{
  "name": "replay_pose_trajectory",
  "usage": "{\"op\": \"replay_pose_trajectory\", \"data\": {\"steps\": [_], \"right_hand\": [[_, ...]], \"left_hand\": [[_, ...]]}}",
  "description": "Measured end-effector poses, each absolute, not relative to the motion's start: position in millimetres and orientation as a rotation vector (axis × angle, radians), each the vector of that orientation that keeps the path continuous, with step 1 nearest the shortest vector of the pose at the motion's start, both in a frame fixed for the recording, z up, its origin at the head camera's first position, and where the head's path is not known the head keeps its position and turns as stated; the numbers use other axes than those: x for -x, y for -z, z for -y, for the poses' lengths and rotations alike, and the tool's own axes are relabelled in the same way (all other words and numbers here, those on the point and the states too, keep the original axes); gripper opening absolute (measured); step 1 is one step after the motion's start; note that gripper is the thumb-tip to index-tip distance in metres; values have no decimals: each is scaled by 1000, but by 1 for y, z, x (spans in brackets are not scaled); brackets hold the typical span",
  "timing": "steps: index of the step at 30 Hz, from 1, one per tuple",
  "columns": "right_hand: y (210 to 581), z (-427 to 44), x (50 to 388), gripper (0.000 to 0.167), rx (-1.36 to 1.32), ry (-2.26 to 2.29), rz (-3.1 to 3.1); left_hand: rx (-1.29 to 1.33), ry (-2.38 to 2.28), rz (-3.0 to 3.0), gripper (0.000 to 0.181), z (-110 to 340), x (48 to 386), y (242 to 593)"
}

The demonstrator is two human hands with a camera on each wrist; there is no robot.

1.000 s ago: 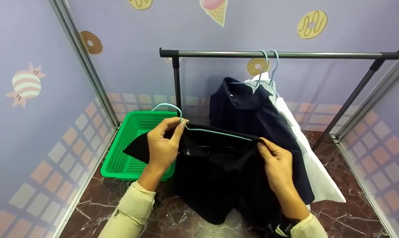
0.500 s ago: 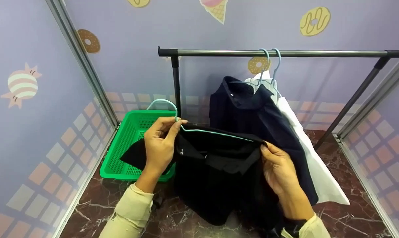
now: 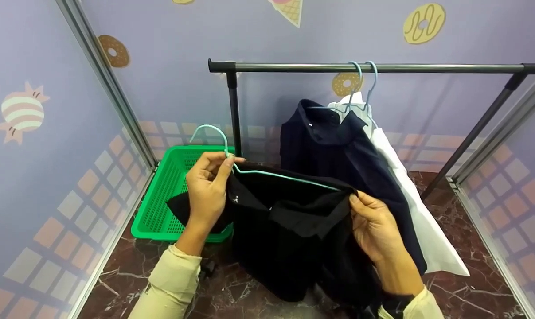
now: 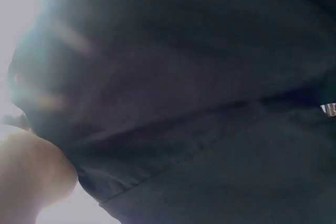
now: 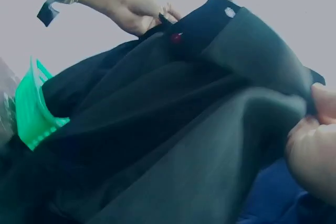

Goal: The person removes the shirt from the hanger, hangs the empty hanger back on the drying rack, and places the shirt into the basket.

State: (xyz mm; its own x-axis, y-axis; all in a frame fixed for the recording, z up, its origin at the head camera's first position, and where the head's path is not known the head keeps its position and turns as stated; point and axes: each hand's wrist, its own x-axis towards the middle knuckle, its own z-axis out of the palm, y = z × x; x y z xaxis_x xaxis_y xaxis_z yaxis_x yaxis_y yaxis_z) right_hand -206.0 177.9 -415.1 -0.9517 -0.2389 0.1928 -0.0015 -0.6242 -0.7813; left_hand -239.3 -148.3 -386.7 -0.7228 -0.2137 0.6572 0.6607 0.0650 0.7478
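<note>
A black garment (image 3: 276, 248) hangs between the two hands, its upper edge spread wide. Along that edge, inside the opening, runs a light-blue hanger (image 3: 285, 176), its hook rising free at the upper left. The left hand (image 3: 207, 188) pinches the hanger at the base of the hook, near the cloth. At the other end, the right hand (image 3: 378, 226) pinches the garment's corner where the hanger's arm ends. In the left wrist view the dark cloth (image 4: 184, 87) fills most of the picture. The right wrist view shows the right hand (image 5: 317, 145) gripping the cloth (image 5: 173, 129).
Behind the hands stands a rack with a metal rail (image 3: 289, 68). From it hang a navy shirt (image 3: 325, 146) and a white garment (image 3: 427, 230) on blue hangers. A green basket (image 3: 154, 212) sits on the marbled floor (image 3: 121, 279) at the left, partly behind the black cloth.
The left hand and the hanger's hook have moved a little left and up, and the garment's upper edge is stretched wider. Both hands keep their holds. The head view has shifted slightly.
</note>
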Motion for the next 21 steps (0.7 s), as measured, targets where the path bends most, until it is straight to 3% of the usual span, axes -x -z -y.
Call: {"op": "replay_pose_trajectory", "data": {"steps": [6, 10, 12, 21], "right_hand": [[416, -163, 209, 20, 35, 2632, -1764], [417, -154, 207, 27, -150, 2553, -1976], [417, -153, 205, 32, -194, 2557, -2003], [414, -153, 200, 21, -142, 2612, -1923]], "left_hand": [[568, 1615, 1586, 7, 142, 234, 384], [624, 1552, 1557, 9, 138, 232, 382], [637, 1543, 1556, 9, 137, 232, 381], [632, 1562, 1561, 8, 142, 230, 382]]}}
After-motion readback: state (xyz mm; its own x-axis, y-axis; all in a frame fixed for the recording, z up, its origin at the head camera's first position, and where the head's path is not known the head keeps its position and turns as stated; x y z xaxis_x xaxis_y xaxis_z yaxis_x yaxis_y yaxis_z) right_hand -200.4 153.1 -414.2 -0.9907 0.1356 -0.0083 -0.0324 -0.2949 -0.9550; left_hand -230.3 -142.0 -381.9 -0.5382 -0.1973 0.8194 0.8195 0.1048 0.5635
